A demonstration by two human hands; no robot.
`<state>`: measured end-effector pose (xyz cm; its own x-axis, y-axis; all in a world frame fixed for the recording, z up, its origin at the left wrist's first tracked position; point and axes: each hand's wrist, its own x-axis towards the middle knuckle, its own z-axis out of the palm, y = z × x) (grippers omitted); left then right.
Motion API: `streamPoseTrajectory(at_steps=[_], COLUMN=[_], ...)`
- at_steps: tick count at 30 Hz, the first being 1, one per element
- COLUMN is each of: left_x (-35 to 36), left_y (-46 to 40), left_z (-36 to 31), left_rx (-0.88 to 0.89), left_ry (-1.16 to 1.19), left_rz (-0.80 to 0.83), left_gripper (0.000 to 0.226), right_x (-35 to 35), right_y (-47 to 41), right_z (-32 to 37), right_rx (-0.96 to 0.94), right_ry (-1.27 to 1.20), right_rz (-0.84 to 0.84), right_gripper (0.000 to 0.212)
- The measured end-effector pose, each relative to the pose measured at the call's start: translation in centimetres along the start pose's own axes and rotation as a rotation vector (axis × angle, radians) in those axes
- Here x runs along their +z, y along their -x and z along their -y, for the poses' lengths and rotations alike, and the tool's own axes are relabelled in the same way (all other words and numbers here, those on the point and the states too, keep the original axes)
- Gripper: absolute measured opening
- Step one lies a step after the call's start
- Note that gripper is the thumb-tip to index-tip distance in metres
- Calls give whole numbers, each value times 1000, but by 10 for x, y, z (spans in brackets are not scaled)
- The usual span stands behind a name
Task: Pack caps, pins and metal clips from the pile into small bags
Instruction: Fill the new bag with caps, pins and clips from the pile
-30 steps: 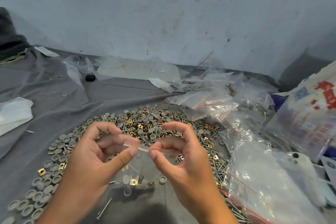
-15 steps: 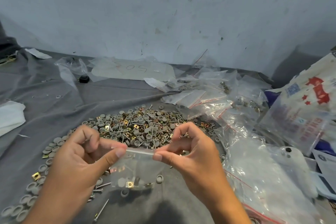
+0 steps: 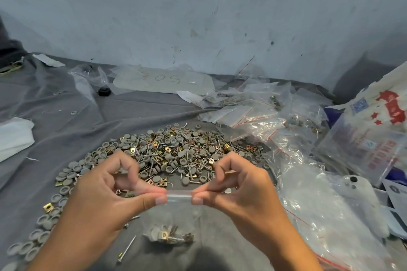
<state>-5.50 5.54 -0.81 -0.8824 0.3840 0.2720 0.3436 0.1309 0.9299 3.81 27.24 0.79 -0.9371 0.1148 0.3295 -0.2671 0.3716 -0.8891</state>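
A small clear bag [image 3: 174, 218] hangs in front of me, with caps, a brass clip and pins gathered at its bottom. My left hand [image 3: 103, 200] pinches the left end of its top strip between thumb and forefinger. My right hand [image 3: 237, 191] pinches the right end the same way. Behind the hands, a pile [image 3: 167, 152] of grey caps, brass clips and metal pins is spread on the grey cloth [image 3: 66, 116].
Clear bags [image 3: 264, 121] with red seal lines lie heaped at the right, beside a large printed sack [image 3: 378, 125]. A pale wall [image 3: 198, 17] closes the back. A white sheet [image 3: 13, 136] lies at the left edge. A loose pin [image 3: 126, 248] lies near me.
Both hands have slid apart along the bag's top strip and lowered slightly. The bag hangs lower, its contents bunched at the bottom.
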Motion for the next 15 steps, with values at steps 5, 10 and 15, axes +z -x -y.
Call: streamPoseTrajectory(at_steps=[5, 10, 15], left_x=[6, 21, 19], left_y=[2, 3, -3], left_z=[0, -2, -4], left_rx=[30, 69, -5], left_ry=[0, 45, 237], left_rz=[22, 88, -48], left_gripper=[53, 47, 31], right_x=[-1, 5, -3], right_y=[3, -8, -29], right_z=[3, 13, 22], right_rx=[-73, -161, -189], right_ry=[266, 580, 696], right_rz=[83, 146, 157], right_gripper=[31, 23, 12])
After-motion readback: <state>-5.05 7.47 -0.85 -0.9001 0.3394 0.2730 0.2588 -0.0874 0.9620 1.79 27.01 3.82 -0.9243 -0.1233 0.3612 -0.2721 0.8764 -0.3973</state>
